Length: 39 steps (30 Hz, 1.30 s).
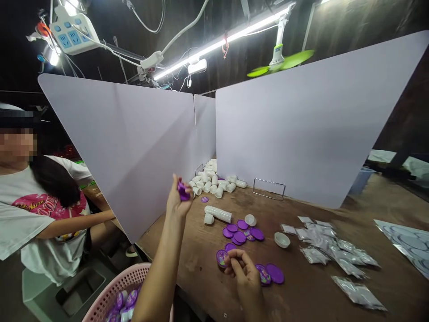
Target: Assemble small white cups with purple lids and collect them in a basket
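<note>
My left hand (179,199) is raised over the far left of the table, its fingers closed around purple lids (183,191); how many cannot be told. Low over the near part of the table, my right hand (246,273) has its fingers curled in a pinch. Whatever may lie between those fingertips is hidden. A round purple lid with a printed picture (221,258) is right beside them. Beyond lies a group of flat purple lids (239,237), and more purple lids (275,273) lie to the right. A stack of white cups (219,214) rests on its side behind the group.
White cups (208,182) are heaped at the back, against pale partitions (288,134). Clear packets (321,243) and a small translucent bowl (282,240) lie to the right. A pink basket (97,298) of purple-lidded cups stands below left. Another person (47,214) sits beyond the left partition.
</note>
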Each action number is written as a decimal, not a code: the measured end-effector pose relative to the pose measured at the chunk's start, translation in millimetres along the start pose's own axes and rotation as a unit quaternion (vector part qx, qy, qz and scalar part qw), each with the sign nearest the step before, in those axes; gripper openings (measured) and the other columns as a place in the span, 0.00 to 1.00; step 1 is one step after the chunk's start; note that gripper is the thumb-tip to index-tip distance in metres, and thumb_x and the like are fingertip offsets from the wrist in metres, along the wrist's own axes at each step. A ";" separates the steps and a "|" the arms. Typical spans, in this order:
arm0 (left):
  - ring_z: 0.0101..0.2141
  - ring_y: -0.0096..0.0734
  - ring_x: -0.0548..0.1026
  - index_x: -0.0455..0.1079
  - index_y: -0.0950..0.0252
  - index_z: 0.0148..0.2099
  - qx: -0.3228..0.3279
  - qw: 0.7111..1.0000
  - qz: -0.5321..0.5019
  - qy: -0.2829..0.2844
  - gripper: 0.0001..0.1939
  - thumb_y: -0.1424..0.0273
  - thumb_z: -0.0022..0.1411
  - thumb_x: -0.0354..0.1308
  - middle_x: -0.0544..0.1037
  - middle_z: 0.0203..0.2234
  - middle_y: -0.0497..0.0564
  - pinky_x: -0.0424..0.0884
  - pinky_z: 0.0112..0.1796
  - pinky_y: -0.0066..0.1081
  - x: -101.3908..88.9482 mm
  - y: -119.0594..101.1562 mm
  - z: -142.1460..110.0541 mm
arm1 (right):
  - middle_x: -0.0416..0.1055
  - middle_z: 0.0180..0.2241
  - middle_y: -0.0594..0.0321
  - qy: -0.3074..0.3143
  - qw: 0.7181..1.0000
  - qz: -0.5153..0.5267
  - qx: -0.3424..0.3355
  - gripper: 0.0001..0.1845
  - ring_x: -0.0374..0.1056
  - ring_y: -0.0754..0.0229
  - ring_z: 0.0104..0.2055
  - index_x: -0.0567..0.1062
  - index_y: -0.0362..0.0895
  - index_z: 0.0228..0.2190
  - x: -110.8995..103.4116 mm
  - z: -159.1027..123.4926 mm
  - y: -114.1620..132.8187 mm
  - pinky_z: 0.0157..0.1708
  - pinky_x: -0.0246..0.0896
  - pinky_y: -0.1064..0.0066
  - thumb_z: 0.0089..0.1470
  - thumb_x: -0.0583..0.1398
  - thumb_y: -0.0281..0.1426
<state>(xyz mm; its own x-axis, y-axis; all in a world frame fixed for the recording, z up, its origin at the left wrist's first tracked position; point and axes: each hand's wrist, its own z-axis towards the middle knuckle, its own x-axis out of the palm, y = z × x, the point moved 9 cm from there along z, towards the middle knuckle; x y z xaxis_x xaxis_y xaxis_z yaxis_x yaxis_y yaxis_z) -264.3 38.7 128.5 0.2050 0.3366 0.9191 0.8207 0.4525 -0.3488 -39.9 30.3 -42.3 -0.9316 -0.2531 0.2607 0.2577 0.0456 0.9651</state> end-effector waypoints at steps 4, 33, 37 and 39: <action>0.20 0.24 0.70 0.68 0.67 0.32 -0.021 0.990 0.007 -0.139 0.18 0.69 0.71 0.42 0.68 0.21 0.49 0.70 0.19 0.21 -138.4 14.7 -37.8 | 0.74 0.25 0.59 -0.002 0.997 -0.073 -0.026 0.18 0.68 0.58 0.24 0.74 0.44 0.28 -21.2 -5.2 -8.5 0.26 0.65 0.68 0.47 0.60 0.46; 0.38 0.36 0.80 0.70 0.70 0.39 0.111 0.963 -0.084 -0.232 0.16 0.78 0.67 0.39 0.77 0.37 0.61 0.81 0.30 0.30 -243.2 -57.6 -81.3 | 0.77 0.33 0.56 0.008 0.941 -0.283 -0.184 0.14 0.74 0.54 0.34 0.76 0.46 0.32 -24.6 -29.9 -1.7 0.34 0.68 0.66 0.58 0.53 0.39; 0.30 0.29 0.78 0.63 0.67 0.34 0.209 0.943 -0.052 -0.253 0.18 0.77 0.69 0.34 0.76 0.31 0.56 0.77 0.24 0.24 -272.5 -132.4 -82.3 | 0.76 0.31 0.57 0.004 0.947 -0.276 -0.164 0.14 0.71 0.54 0.31 0.76 0.46 0.32 -27.1 -29.1 -2.4 0.32 0.66 0.66 0.57 0.54 0.40; 0.27 0.27 0.77 0.60 0.65 0.33 0.243 0.936 -0.037 -0.252 0.17 0.76 0.69 0.33 0.74 0.28 0.52 0.78 0.25 0.27 -277.8 -167.9 -75.7 | 0.74 0.28 0.59 0.000 0.950 -0.273 -0.153 0.13 0.68 0.55 0.29 0.76 0.47 0.31 -28.1 -28.3 -2.6 0.31 0.65 0.67 0.56 0.55 0.40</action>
<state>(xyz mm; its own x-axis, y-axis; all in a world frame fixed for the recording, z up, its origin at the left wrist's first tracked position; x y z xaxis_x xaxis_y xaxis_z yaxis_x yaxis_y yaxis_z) -418.6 -193.2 -54.4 -0.2214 0.5810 0.7832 0.4581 0.7710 -0.4424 -7.1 10.0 -52.7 -0.9476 -0.1585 -0.2775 -0.2022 -0.3749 0.9047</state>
